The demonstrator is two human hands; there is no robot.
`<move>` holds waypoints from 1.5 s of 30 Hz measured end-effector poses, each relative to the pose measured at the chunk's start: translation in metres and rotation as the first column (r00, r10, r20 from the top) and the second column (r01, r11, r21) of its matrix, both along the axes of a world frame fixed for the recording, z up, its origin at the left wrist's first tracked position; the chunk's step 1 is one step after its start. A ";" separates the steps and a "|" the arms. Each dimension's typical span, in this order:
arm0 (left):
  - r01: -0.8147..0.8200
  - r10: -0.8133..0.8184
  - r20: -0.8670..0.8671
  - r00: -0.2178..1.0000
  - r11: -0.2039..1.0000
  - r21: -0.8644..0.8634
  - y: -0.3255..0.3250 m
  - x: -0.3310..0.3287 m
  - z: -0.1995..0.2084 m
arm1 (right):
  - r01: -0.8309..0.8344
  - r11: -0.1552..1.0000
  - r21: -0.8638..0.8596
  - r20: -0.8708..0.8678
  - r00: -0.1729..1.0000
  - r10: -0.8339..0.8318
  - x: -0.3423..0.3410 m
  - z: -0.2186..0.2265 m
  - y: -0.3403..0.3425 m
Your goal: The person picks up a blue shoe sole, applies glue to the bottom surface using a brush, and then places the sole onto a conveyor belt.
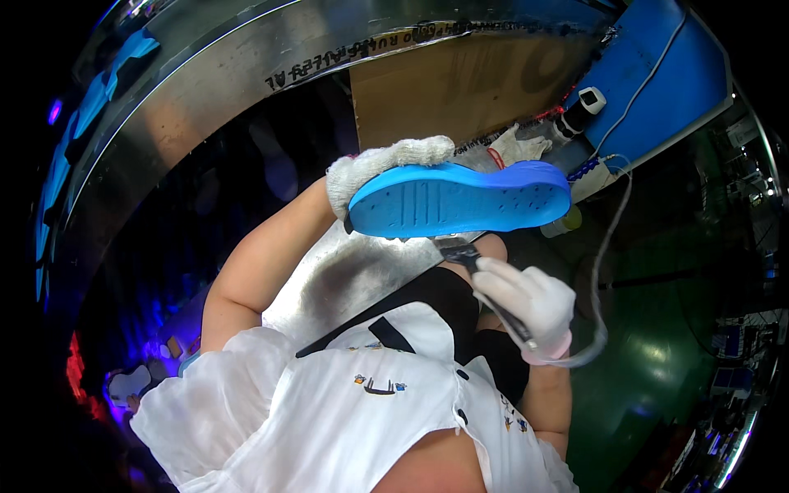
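A shoe sole, lit blue, is held up in front of me with its patterned side showing grooves and small holes. My left hand, in a white knit glove, is closed around the heel end and far edge of the sole; some of its fingers are hidden behind it. Below the sole, my right hand, in a thin white glove, grips a dark-handled brush. The brush's flat tip sits just under the sole's near edge; whether they touch I cannot tell. A clear tube curves up from near my right wrist.
A metal rim arcs along the far left, beside a cardboard panel. At the far right stand a blue board, a black-and-white cylindrical device and a crumpled white glove. A shiny silvery sheet lies across my lap.
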State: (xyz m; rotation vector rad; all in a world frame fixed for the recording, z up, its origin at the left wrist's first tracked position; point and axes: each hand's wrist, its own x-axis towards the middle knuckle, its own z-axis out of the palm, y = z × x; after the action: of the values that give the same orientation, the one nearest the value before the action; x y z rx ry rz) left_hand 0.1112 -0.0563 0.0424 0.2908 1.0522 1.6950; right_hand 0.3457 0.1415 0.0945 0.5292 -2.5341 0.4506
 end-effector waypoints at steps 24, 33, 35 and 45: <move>-0.188 0.006 0.354 0.935 0.855 0.483 0.024 0.084 -0.008 | 0.204 0.976 -0.073 -0.472 0.855 -0.214 -0.042 -0.019 -0.028; -0.229 0.405 -0.226 0.886 0.806 0.546 -0.048 0.039 0.135 | -0.234 0.514 -0.825 -0.331 0.938 -0.106 0.005 -0.008 -0.027; -0.297 0.524 -0.297 0.798 0.772 0.562 -0.071 0.003 0.169 | -0.192 0.508 -0.840 -0.260 0.963 -0.067 0.000 -0.009 -0.030; -0.998 -0.679 -0.734 0.019 -0.061 0.030 -0.193 -0.018 0.246 | 0.106 0.313 -0.944 0.101 0.994 -0.032 0.001 -0.035 -0.025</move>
State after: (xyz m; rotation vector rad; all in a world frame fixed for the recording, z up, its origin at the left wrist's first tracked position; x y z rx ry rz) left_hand 0.0931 -0.2494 0.2880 -0.0188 3.6899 -0.0795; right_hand 0.3468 0.1163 0.0595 -0.0950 -1.7927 1.7942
